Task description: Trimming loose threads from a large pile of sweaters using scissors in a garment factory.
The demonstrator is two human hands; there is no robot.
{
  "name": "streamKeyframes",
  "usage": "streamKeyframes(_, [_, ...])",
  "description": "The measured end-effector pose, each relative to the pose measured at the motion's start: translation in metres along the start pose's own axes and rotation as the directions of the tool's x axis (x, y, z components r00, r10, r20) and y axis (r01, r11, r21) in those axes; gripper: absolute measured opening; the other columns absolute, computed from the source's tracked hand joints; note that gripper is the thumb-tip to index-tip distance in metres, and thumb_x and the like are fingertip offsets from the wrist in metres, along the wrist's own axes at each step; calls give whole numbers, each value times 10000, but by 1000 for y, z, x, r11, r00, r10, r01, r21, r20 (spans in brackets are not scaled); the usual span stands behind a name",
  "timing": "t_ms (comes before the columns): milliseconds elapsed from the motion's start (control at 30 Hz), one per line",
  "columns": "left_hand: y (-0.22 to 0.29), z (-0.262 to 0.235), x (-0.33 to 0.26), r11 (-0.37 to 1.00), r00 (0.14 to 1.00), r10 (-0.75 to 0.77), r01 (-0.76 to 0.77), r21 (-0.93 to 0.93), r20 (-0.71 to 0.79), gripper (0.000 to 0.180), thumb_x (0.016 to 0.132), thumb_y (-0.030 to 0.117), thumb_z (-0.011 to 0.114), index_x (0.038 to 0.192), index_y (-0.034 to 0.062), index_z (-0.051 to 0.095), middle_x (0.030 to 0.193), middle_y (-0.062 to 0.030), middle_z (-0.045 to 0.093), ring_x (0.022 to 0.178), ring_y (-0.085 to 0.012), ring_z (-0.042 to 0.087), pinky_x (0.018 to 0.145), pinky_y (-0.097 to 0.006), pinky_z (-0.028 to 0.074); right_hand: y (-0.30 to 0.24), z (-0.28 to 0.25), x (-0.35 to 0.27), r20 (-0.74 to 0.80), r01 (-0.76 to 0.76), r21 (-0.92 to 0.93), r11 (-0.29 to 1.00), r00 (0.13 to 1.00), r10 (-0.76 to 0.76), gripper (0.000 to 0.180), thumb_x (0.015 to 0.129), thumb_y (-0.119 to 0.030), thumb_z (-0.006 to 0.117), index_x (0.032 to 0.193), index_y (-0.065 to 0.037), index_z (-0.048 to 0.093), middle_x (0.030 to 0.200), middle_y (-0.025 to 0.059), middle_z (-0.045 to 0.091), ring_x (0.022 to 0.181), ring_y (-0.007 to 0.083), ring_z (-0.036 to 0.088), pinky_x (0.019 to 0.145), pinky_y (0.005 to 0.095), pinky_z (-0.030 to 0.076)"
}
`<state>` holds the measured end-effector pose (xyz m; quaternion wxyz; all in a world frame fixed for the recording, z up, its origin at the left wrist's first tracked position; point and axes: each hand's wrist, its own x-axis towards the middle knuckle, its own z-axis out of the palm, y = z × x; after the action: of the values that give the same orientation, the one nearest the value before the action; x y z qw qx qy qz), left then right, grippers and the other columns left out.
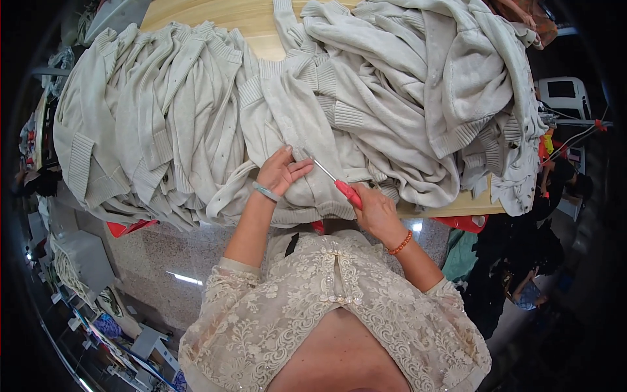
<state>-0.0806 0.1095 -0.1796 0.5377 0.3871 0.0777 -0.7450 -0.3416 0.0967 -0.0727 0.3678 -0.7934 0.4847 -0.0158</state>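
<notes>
My right hand (377,210) is closed around the red handle of a slim tool (346,190) with a straight metal shaft, which looks like a screwdriver. Its shaft points up and left, toward the fingertips of my left hand (281,173). That hand is palm up, thumb and fingers apart and slightly bent, just beside the tool's tip; whether a bit of fabric lies between them is hard to make out. Beneath both hands a pale grey knitted sweater (304,121) with ribbed edges is spread over the table's near edge.
Several similar sweaters lie in an overlapping row (147,111) at left and in a thick heap (398,111) at right, on a wooden table (258,40). Red objects (462,223) show under its near edge. Another person's hand (522,16) appears at far right.
</notes>
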Motion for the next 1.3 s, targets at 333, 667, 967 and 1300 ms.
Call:
streamKeyframes(333, [-18,-22,20,989,979,150,-147,31,-138,94,954,78,527,992,-8,533,991,-179,617,1025,-418,628,878,-510,551,-7,6,0,35,-31,-34,999,999,33,240,884,-231,587,1081,-96,570,735,208,641,724,409,633,659,503,476])
streamKeyframes(667, [-13,-3,0,995,992,79,-73,68,-96,234,965,170,539,1044,-38,470,984,-164,572,938,-410,661,711,-385,622,17,4,-32,90,-37,19,999,995,35,272,866,-187,603,1121,-100,563,813,202,644,797,408,625,707,484,480])
streamKeyframes(967, [-70,-8,-31,989,999,45,-44,143,-4,159,984,169,503,1047,26,471,1048,-115,556,1029,-415,627,875,-477,558,44,3,-69,87,-3,-9,1000,996,4,283,861,-190,623,1128,-109,573,861,202,648,819,392,629,698,478,481])
streamKeyframes(1300, [-77,-16,-17,978,992,85,-65,198,-93,181,971,195,538,1015,22,504,951,-90,591,962,-369,660,826,-455,573,39,11,-60,118,-54,-39,998,991,58,228,873,-230,616,1059,-105,574,798,201,645,777,397,628,675,499,471])
